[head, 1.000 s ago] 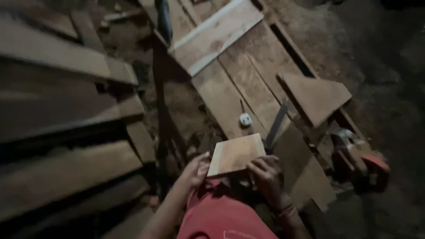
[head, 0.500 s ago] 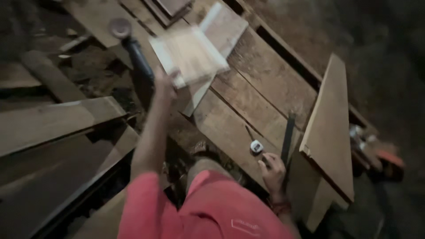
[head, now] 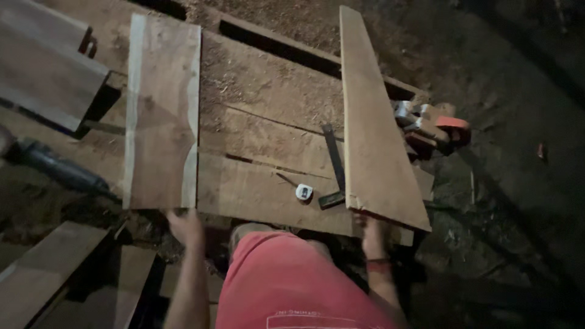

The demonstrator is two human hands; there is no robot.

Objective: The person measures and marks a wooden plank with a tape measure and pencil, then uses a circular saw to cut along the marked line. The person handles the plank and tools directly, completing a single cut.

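Seen from above at a rough bench of planks (head: 262, 140) over a sawdust-strewn floor: wide board with pale edges (head: 161, 116), lifted in the air in the left hand half a second ago, now down flat across the bench's left side, near end overhanging toward the red shirt (head: 286, 280). Left hand (head: 186, 226) lowered with it and set against that near end, touching the edge; too blurred to tell whether closed on the wood or merely resting there. Right hand (head: 370, 228), banded at the wrist, at the near end of the long tapered plank (head: 372, 122) as before, fingers tucked under the wood and out of sight, so grip impossible to judge. Plank itself less upright than a moment back, broad face turned up to the camera, running from the near edge to the far side of the bench. Both pieces thus brought side by side on the work surface, well apart, with open bench between them. In that gap, just beside the plank: a small white tape measure (head: 304, 192) and a dark try square (head: 334, 161), neither touched. Beyond the plank on the right, an orange-and-grey power tool (head: 436, 125); off the left edge, a dark handheld power tool (head: 58, 167) on the ground. No box, bin or tray anywhere in view; tools lying loose on wood and dirt.
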